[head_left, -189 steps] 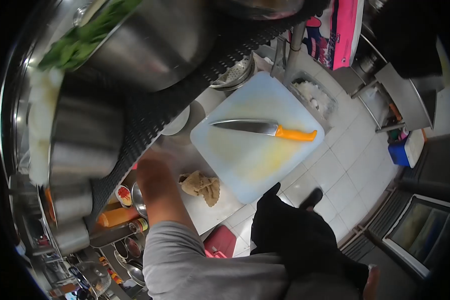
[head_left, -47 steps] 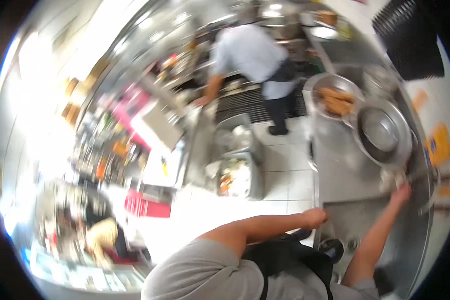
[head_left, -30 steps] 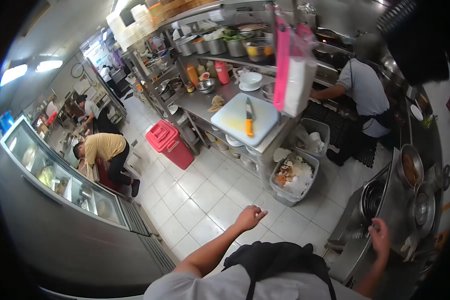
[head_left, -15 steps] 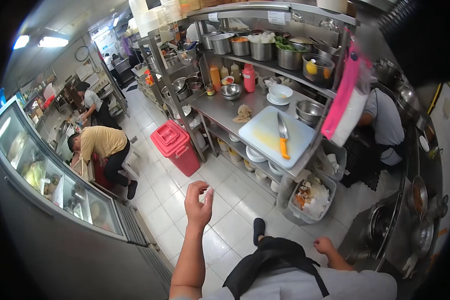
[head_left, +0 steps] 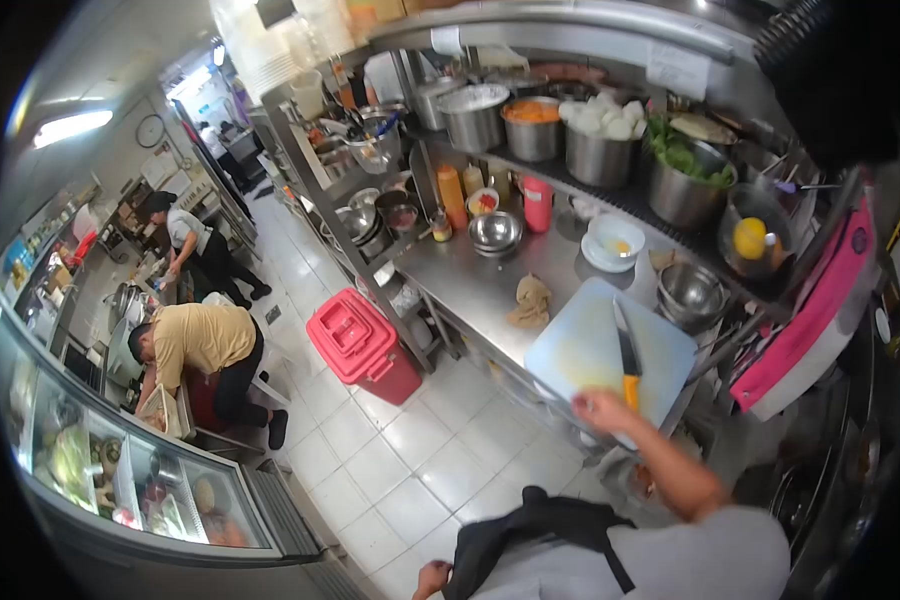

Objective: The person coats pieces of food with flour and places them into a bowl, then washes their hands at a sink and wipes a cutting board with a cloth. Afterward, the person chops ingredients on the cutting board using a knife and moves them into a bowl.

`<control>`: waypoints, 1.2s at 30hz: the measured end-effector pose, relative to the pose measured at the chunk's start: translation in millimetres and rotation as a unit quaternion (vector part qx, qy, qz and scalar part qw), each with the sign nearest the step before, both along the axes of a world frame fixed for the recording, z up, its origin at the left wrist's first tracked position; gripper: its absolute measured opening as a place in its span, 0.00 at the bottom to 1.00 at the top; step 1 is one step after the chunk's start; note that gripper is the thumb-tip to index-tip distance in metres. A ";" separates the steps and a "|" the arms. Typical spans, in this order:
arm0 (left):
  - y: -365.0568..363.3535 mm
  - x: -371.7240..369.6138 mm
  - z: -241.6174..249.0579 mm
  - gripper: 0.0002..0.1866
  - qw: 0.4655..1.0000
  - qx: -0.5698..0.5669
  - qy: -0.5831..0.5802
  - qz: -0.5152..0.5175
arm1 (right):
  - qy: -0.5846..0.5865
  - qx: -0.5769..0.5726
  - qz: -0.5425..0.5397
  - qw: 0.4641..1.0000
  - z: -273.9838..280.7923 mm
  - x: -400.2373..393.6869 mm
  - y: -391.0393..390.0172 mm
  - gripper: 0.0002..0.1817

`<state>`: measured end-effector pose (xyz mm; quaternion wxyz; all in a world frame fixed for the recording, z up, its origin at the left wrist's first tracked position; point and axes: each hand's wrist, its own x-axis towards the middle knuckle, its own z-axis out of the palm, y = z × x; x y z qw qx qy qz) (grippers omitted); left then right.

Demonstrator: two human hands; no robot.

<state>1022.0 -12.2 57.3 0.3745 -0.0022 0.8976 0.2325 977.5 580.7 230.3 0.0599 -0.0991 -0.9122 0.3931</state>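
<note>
My right hand [head_left: 602, 410] is stretched forward at the near edge of the white cutting board [head_left: 575, 335], its fingers curled and slightly blurred, with nothing showing in them. Just beyond it a knife [head_left: 628, 350] with an orange handle lies on the board, blade pointing away. In this view the handle is close beside my hand. Low at the bottom edge, my left hand [head_left: 432, 578] hangs next to my black apron [head_left: 530, 530], with its fingers largely hidden. A crumpled tan cloth [head_left: 530, 302] lies on the steel counter [head_left: 460, 285] left of the board.
Steel bowls [head_left: 495, 232] and a white bowl [head_left: 613, 243] stand behind the board. Pots of ingredients [head_left: 605, 150] line the shelf above. A red lidded bin [head_left: 365, 345] stands on the tiled floor. One person [head_left: 205, 345] bends over at left, another [head_left: 185, 240] works behind.
My left hand has dropped from mid-view to beside my apron. My right hand has swung up and forward to the board's edge. The counter and shelf appear nearer.
</note>
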 end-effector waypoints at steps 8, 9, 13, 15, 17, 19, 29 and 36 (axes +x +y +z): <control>114.1 -216.4 88.5 0.11 0.911 0.295 0.201 0.205 | -0.040 0.162 -0.232 0.958 -2.3 -293.3 57.5 0.33; 123.7 -251.5 101.2 0.10 0.907 0.320 0.199 0.186 | -0.049 0.200 -0.275 0.939 -24.4 -319.4 62.1 0.34; 170.7 -387.0 189.5 0.11 0.907 0.337 0.250 0.044 | -0.062 0.138 -0.404 0.902 -81.2 -388.9 76.0 0.35; 195.8 -452.1 238.9 0.12 0.904 0.338 0.260 -0.038 | -0.069 0.130 -0.437 0.887 -84.7 -413.6 75.4 0.33; 226.2 -512.5 273.3 0.12 0.875 0.391 0.270 -0.096 | -0.037 0.255 -0.462 0.848 -110.7 -445.4 59.3 0.29; 263.7 -560.9 301.7 0.12 0.851 0.412 0.293 -0.143 | 0.031 0.232 -0.440 0.867 -186.1 -492.4 50.7 0.21; 533.5 -633.2 498.2 0.14 0.627 0.713 0.278 -0.144 | 0.160 -0.116 0.030 0.980 -41.8 -457.1 -113.9 0.15; 637.8 -663.6 603.4 0.35 0.647 0.722 0.230 -0.080 | -0.001 0.068 -0.320 0.945 3.0 -397.3 12.0 0.25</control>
